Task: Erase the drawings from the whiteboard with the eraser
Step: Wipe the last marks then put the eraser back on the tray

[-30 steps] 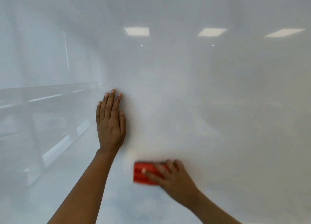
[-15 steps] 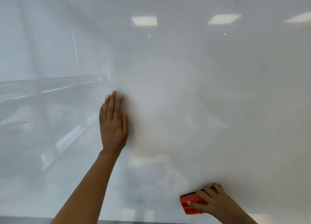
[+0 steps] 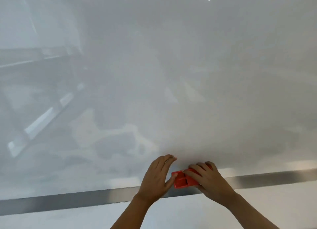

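Left hand [image 3: 157,178] now down beside the red plastic eraser [image 3: 184,179], off its earlier higher spot.
Right hand [image 3: 208,179] grips the eraser at the glossy whiteboard [image 3: 154,74] bottom edge (metal frame strip [image 3: 68,200]); left fingers loosely open, thumb touching it.

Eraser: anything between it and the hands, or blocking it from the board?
Nothing visible. The right hand grips the eraser, the left hand touches its end, at the whiteboard bottom frame.

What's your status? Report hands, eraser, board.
Right hand gripping red eraser at the whiteboard bottom frame. Left hand open, thumb touching eraser. No drawings visible. Nothing obstructing.
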Motion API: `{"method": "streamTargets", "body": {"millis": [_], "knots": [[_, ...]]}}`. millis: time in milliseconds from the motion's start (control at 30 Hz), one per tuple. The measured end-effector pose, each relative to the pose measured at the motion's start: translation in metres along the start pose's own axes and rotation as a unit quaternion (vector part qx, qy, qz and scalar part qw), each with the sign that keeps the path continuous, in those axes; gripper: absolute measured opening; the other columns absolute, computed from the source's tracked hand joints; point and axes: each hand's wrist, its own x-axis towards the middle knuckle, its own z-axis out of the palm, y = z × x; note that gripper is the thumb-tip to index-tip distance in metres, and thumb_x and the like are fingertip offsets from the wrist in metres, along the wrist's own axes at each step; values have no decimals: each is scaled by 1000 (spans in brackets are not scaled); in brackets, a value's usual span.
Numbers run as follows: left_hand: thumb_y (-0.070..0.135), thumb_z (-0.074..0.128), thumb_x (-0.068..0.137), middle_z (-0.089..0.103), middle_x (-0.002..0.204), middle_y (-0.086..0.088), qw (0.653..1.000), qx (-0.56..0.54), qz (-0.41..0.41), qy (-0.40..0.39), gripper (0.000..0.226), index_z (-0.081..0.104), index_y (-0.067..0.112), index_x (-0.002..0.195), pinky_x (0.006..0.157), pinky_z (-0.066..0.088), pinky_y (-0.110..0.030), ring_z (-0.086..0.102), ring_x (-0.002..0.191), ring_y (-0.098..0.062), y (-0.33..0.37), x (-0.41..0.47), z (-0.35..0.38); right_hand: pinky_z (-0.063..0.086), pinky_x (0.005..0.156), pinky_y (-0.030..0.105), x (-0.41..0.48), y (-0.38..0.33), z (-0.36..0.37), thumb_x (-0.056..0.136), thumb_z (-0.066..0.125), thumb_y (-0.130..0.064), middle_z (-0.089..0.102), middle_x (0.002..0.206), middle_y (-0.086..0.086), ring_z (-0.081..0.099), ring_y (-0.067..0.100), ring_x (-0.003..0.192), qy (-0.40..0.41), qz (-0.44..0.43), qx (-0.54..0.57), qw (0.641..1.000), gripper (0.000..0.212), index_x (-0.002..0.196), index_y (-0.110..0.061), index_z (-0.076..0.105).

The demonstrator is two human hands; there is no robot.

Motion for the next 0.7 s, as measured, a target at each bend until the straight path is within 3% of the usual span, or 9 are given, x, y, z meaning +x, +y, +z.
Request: {"method": "streamTargets", "body": {"millis": [100,200,300,467,700], "knots": [[59,46,93,35,151,6,993,-39,-46,-106,68,34,19,147,116,17,-17,31,140,-10,7,-14,26,47,89,38,-10,-2,4,66,79,-29,57,122,-9,57,14,105,-1,12,20,1000,71,130,-32,49],[69,39,88,32,153,6,988,-49,-60,-135,81,27,19,150,108,1,-4,28,141,-9,11,-17,42,46,93,41,-21,-1,12,71,76,-27,56,126,-9,57,15,109,3,14,19,1000,67,132,-26,50],[74,40,83,35,151,8,985,-56,-61,-151,85,28,22,149,106,6,-2,32,138,-7,11,-18,52,46,95,41,-27,-1,18,76,77,-36,57,127,-10,57,15,110,12,34,25,999,61,130,-26,50],[55,56,90,42,145,9,980,-76,-54,-176,68,34,23,146,104,16,-4,38,132,-7,10,-20,67,47,95,43,-36,1,28,74,78,-36,57,127,-11,57,16,110,11,66,50,997,62,129,-26,51],[42,55,94,37,144,0,982,-44,-64,-175,61,35,17,146,108,24,-16,35,133,-14,8,-21,88,51,93,40,-44,3,43,70,82,-23,59,125,-5,60,16,110,-17,66,25,997,68,133,-22,55]]}}
